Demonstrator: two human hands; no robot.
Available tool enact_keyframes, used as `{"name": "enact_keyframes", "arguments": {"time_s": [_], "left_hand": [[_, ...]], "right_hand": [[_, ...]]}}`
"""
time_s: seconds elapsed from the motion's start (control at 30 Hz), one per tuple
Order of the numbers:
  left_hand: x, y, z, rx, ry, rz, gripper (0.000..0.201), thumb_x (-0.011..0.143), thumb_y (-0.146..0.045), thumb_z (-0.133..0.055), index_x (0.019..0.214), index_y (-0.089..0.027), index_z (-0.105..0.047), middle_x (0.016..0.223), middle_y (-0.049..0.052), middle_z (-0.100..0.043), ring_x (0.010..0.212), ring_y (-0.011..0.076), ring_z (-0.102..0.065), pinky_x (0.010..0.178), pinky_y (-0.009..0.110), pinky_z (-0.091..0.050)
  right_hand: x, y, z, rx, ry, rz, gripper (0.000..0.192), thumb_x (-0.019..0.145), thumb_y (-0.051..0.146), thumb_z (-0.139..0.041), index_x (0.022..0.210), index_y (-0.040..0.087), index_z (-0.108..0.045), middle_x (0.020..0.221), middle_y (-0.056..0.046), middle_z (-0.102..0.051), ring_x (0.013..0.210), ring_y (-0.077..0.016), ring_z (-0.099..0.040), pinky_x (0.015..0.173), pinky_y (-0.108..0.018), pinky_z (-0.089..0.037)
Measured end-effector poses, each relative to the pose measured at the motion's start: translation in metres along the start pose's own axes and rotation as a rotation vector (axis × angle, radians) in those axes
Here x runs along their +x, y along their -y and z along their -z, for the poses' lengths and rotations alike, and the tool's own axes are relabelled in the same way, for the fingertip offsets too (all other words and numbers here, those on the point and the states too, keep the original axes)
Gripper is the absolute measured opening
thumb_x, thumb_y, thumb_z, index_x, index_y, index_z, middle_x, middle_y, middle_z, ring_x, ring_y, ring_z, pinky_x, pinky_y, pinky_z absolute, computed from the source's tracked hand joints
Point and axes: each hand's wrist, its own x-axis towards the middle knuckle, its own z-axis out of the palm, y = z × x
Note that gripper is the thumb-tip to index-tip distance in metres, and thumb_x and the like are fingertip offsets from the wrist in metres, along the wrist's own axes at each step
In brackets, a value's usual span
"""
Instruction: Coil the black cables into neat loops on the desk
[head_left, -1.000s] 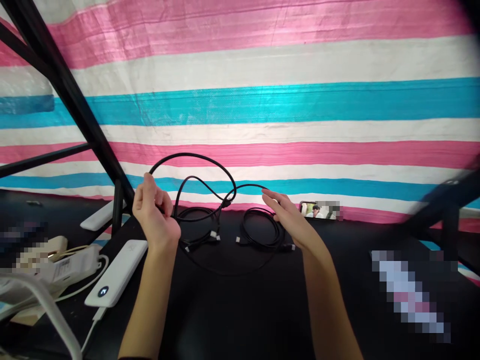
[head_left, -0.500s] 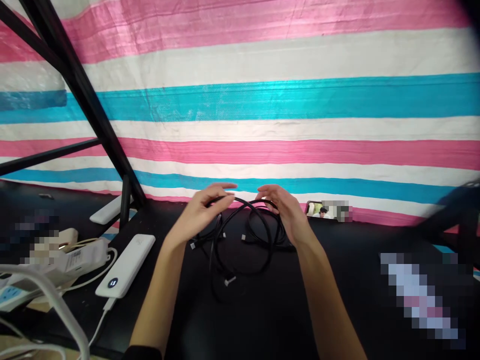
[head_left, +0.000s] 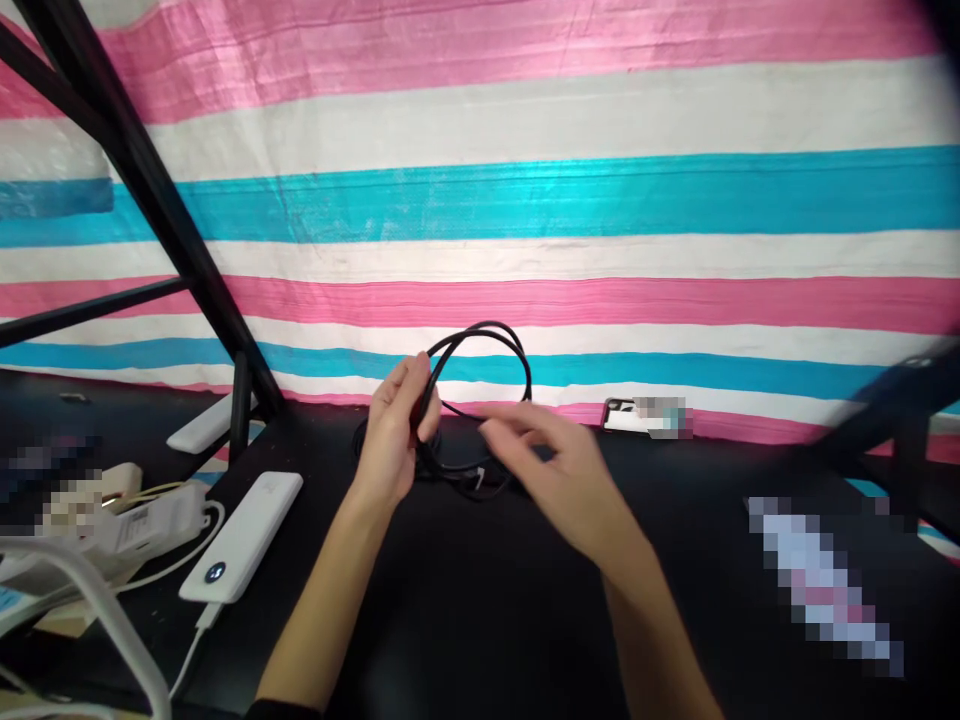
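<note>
1. Black cable point(head_left: 480, 345) is gathered into a loop, raised above the black table point(head_left: 465, 620), centre, far side.
2. Left hand point(head_left: 397, 430): fingers are closed round the loop's left side.
3. Right hand point(head_left: 559, 475): fingers are loosely spread, nothing gripped, just right of the cable's lower strands.
4. White power bank point(head_left: 244, 540) is seen near left; phone point(head_left: 626, 415) far right, at the striped tarp point(head_left: 525, 200).

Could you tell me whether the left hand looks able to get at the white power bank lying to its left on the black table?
Probably yes: the power bank lies uncovered beside the forearm, but the left hand holds the black cable.
</note>
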Motion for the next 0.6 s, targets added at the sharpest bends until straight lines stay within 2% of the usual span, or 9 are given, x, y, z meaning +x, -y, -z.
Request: {"name": "enact_keyframes", "arguments": {"time_s": [0.07,0.1,0.23,0.33,0.4,0.47,0.53,0.6], "left_hand": [[-0.005,0.004,-0.009,0.004,0.066,0.017,0.038,0.092,-0.043,-0.049,0.065,-0.019,-0.035,0.039,-0.008,-0.034,0.035,0.0043,-0.022,0.037,0.016,-0.020],[-0.007,0.005,-0.012,0.011,0.098,0.027,0.037,0.092,-0.044,-0.047,0.066,-0.019,-0.036,0.039,-0.008,-0.037,0.034,0.0042,-0.023,0.036,0.016,-0.019],[-0.009,0.010,-0.014,0.048,0.189,0.056,0.032,0.093,-0.047,-0.044,0.075,-0.021,-0.039,0.051,-0.007,-0.051,0.030,0.0036,-0.032,0.032,0.016,-0.021],[-0.007,0.010,-0.010,0.141,0.231,0.076,0.033,0.090,-0.053,-0.043,0.083,-0.021,-0.044,0.063,-0.004,-0.057,0.037,0.0061,-0.046,0.034,0.017,-0.031],[-0.003,0.008,-0.005,0.252,0.178,0.032,0.035,0.088,-0.054,-0.047,0.087,-0.019,-0.051,0.072,-0.001,-0.058,0.048,0.0079,-0.054,0.039,0.017,-0.038],[0.003,0.005,0.002,0.353,0.044,-0.062,0.035,0.085,-0.053,-0.053,0.088,-0.018,-0.056,0.083,0.002,-0.057,0.058,0.0089,-0.057,0.041,0.017,-0.040],[0.010,0.000,0.013,0.395,-0.111,-0.133,0.036,0.082,-0.053,-0.057,0.081,-0.017,-0.058,0.089,0.004,-0.056,0.061,0.0086,-0.056,0.039,0.017,-0.037],[0.016,-0.007,0.027,0.353,-0.211,-0.123,0.039,0.079,-0.054,-0.060,0.072,-0.016,-0.055,0.091,0.004,-0.056,0.058,0.0070,-0.053,0.037,0.017,-0.034]], "right_hand": [[-0.002,0.000,-0.012,0.059,0.236,-0.016,0.013,0.077,0.028,-0.066,0.086,0.020,-0.068,0.081,-0.001,-0.068,0.071,-0.0145,-0.062,0.066,-0.026,-0.047],[-0.002,-0.003,-0.017,0.064,0.281,-0.012,0.012,0.075,0.026,-0.067,0.086,0.020,-0.067,0.079,0.000,-0.068,0.069,-0.0139,-0.062,0.065,-0.025,-0.047],[0.004,-0.019,-0.020,0.123,0.346,-0.029,0.006,0.083,0.022,-0.057,0.082,0.018,-0.063,0.075,-0.001,-0.069,0.065,-0.0130,-0.064,0.064,-0.024,-0.048],[0.010,-0.024,-0.010,0.151,0.341,-0.026,0.027,0.093,0.028,-0.045,0.077,0.016,-0.062,0.069,-0.002,-0.069,0.065,-0.0128,-0.065,0.067,-0.024,-0.049],[0.013,-0.023,0.001,0.185,0.292,-0.061,0.029,0.094,0.035,-0.044,0.088,0.015,-0.064,0.062,-0.001,-0.065,0.052,-0.0102,-0.059,0.055,-0.022,-0.046],[0.015,-0.021,0.015,0.231,0.243,-0.123,0.033,0.093,0.041,-0.047,0.102,0.015,-0.063,0.055,0.002,-0.059,0.038,-0.0064,-0.043,0.040,-0.020,-0.034],[0.014,-0.021,0.032,0.244,0.189,-0.157,0.035,0.090,0.045,-0.051,0.099,0.014,-0.065,0.051,0.004,-0.054,0.035,-0.0045,-0.031,0.036,-0.020,-0.021],[0.012,-0.025,0.050,0.250,0.122,-0.160,0.033,0.087,0.046,-0.055,0.092,0.015,-0.066,0.048,0.004,-0.050,0.036,-0.0044,-0.027,0.037,-0.021,-0.016]]}}
